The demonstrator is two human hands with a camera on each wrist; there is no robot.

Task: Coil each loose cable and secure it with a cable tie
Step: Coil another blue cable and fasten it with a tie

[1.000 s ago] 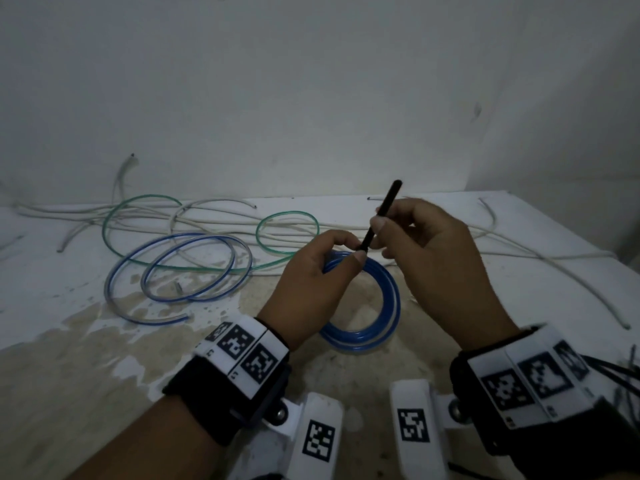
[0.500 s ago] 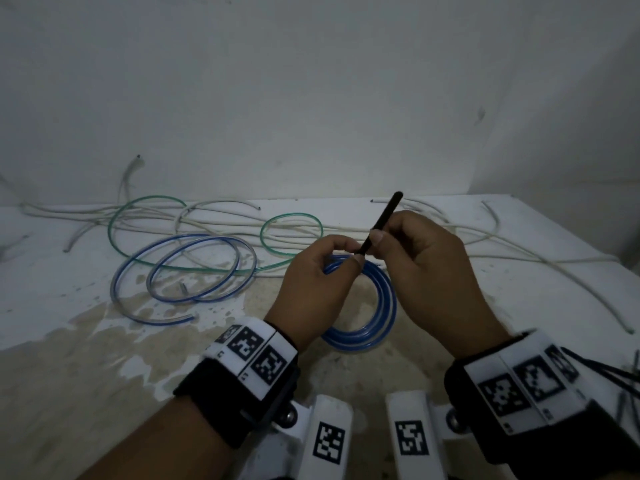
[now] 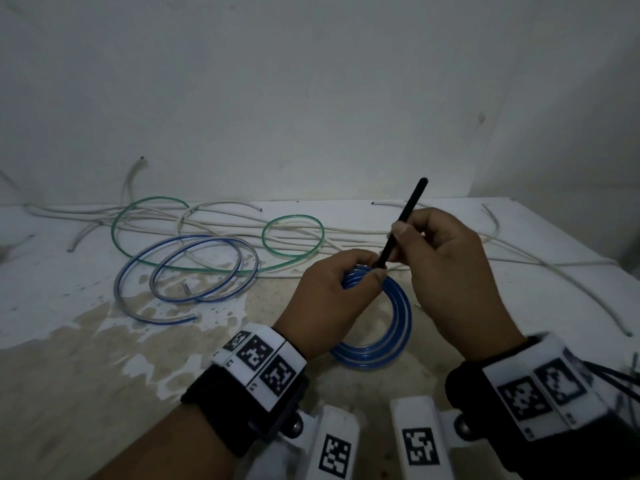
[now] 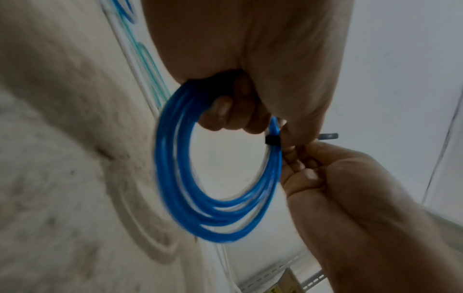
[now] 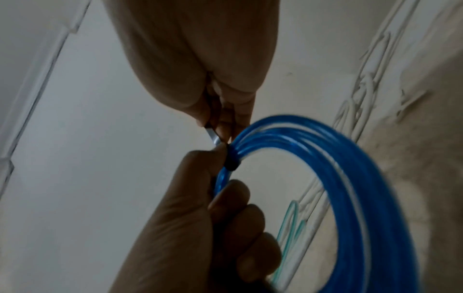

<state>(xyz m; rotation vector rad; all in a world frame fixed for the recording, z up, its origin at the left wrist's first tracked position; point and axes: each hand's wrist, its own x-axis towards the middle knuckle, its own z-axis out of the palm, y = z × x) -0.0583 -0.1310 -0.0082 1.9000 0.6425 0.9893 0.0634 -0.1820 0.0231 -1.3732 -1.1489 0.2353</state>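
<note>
A blue cable coil (image 3: 394,327) hangs above the table, wound in several turns. My left hand (image 3: 332,292) grips its top, fingers curled through the coil (image 4: 175,178). A black cable tie (image 3: 403,223) is wrapped round the bundle; its band (image 4: 271,139) shows under my left thumb, and as a dark band (image 5: 230,163) in the right wrist view. My right hand (image 3: 440,258) pinches the tie's free tail, which sticks up and away towards the wall. The coil (image 5: 350,168) fills the right wrist view.
Loose cables lie on the white table (image 3: 69,289): a blue-striped clear one (image 3: 194,271) in loops at left, a green one (image 3: 294,233) behind, several white ones (image 3: 519,261) along the wall and to the right. More black ties (image 3: 620,379) lie at the right edge.
Both hands with the coil have stayed nearly in place. The tie's tail sticks up a little longer past my right fingers than one second ago.
</note>
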